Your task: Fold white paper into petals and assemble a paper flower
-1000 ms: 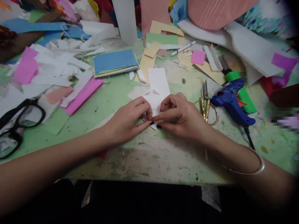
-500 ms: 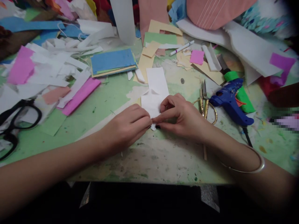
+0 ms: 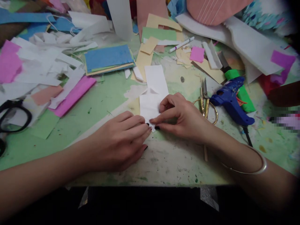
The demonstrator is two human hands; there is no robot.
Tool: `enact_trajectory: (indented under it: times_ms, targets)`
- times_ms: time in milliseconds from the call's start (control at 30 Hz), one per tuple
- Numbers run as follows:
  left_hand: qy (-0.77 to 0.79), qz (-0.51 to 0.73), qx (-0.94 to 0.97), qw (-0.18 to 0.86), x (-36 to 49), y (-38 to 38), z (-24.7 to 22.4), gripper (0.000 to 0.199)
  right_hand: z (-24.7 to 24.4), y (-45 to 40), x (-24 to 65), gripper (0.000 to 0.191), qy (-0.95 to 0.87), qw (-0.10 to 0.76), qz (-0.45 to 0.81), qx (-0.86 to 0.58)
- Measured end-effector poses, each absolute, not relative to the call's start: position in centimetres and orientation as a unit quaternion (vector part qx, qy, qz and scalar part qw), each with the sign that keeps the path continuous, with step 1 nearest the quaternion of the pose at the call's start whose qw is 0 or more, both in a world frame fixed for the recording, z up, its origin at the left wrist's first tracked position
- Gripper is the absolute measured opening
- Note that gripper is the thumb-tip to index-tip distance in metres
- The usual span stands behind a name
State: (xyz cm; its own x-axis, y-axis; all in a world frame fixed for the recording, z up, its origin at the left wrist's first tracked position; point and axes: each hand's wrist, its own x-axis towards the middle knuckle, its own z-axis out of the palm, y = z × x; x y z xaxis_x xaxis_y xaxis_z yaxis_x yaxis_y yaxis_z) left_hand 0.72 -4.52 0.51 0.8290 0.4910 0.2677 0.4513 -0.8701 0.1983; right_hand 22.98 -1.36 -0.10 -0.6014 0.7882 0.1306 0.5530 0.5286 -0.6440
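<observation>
A folded white paper piece [image 3: 151, 101] lies on the table in front of me, its narrow lower end between my hands. My right hand [image 3: 179, 117] pinches that end from the right with thumb and index finger. From the left, my left hand [image 3: 124, 137] touches the same end, its fingers close together and bent; whatever is between its fingertips is too small to make out. Another white strip [image 3: 156, 75] extends away behind the folded piece.
Gold-handled scissors [image 3: 205, 103] and a blue glue gun [image 3: 232, 98] lie right of my right hand. Black-handled scissors [image 3: 15, 117] are at the left. A blue-topped stack [image 3: 109, 58], a pen [image 3: 182, 44] and paper scraps [image 3: 47, 62] lie further back.
My left hand has turned and shifted slightly down and left, showing more of its fingers. My right hand keeps its pinch almost in place. The view has shifted a little.
</observation>
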Motion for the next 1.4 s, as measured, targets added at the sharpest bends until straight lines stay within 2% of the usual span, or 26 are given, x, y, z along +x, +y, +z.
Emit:
enact_trajectory:
  times_ms: [100, 500, 700, 833, 1033, 1167, 1400]
  targets:
    - [0.202, 0.132, 0.968, 0.06, 0.5, -4.4, 0.7, 0.023, -0.1, -1.4, 23.0, 0.01, -0.85, 0.209, 0.28, -0.393]
    - [0.202, 0.102, 0.973, 0.037, 0.4, -4.7, 1.3, 0.027, 0.1, -1.1, 23.0, 0.013, -0.855, 0.192, 0.279, -0.392]
    - [0.172, 0.14, 0.975, -0.009, -0.3, -4.5, 0.7, 0.028, 0.0, -1.1, 23.0, 0.016, -0.851, 0.185, 0.288, -0.399]
    - [0.177, 0.143, 0.973, -0.027, 0.1, -4.3, 0.3, 0.042, -0.1, -1.2, 23.0, 0.017, -0.844, 0.186, 0.29, -0.411]
    - [0.167, 0.11, 0.98, 0.025, 0.4, -4.3, 0.1, 0.073, 0.0, -1.0, 23.0, 0.016, -0.841, 0.181, 0.295, -0.415]
    - [0.175, 0.11, 0.977, 0.049, 0.3, -4.3, -0.1, 0.081, 0.0, -1.0, 23.1, 0.016, -0.835, 0.178, 0.305, -0.422]
    - [0.201, 0.09, 0.974, 0.057, 0.4, -4.5, -0.1, 0.083, 0.7, -0.7, 23.4, 0.025, -0.829, 0.161, 0.345, -0.41]
